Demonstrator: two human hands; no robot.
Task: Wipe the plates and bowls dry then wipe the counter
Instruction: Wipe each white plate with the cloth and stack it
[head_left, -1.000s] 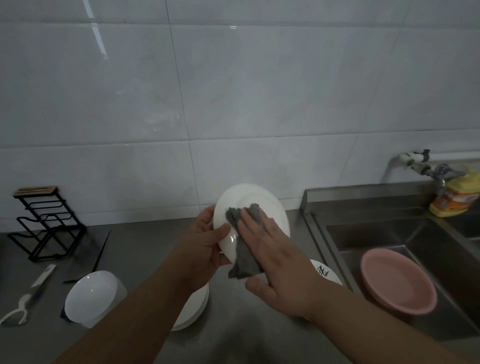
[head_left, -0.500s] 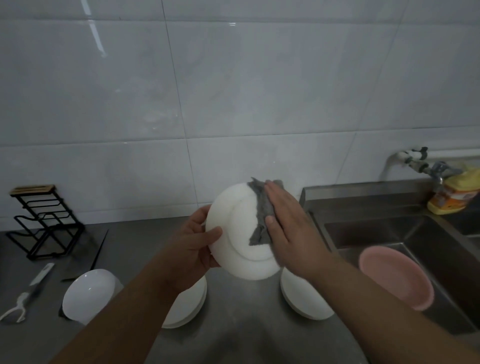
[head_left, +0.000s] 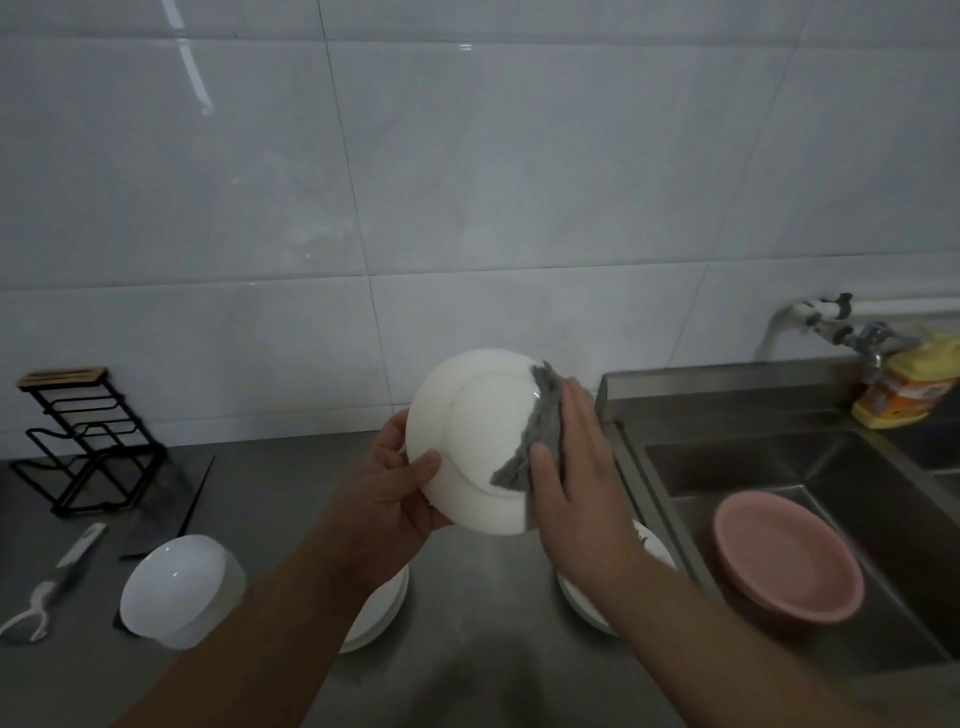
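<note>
I have the white plate (head_left: 480, 441) lifted off the counter and tilted up toward me, its underside with the raised foot ring facing the camera, so the cloth can reach it. My left hand (head_left: 387, 491) grips its left rim, thumb over the near face and fingers curled behind, which I judge steadies the glazed, slippery ceramic against the push from the other side. My right hand (head_left: 576, 478) lies flat with fingers straight, pressing the grey cloth (head_left: 535, 441) against the plate's right edge; the cloth is soft and crumpled, and a ragged corner pokes out past my fingertips. Below on the brushed steel counter (head_left: 467, 623) sit more white plates: a stack (head_left: 382, 608) partly hidden under my left forearm, and another plate (head_left: 652, 551) under my right wrist beside the sink edge, probably one pile wiped and one waiting, though I cannot tell which. A smooth white bowl (head_left: 179, 584) rests tilted at the left, near a white peeler (head_left: 49, 587) and a black wire rack (head_left: 83, 441). In the steel sink (head_left: 779, 467) lies a matte pink dish (head_left: 787, 556), with a yellow bottle (head_left: 906, 387) under the tap (head_left: 836, 325).
</note>
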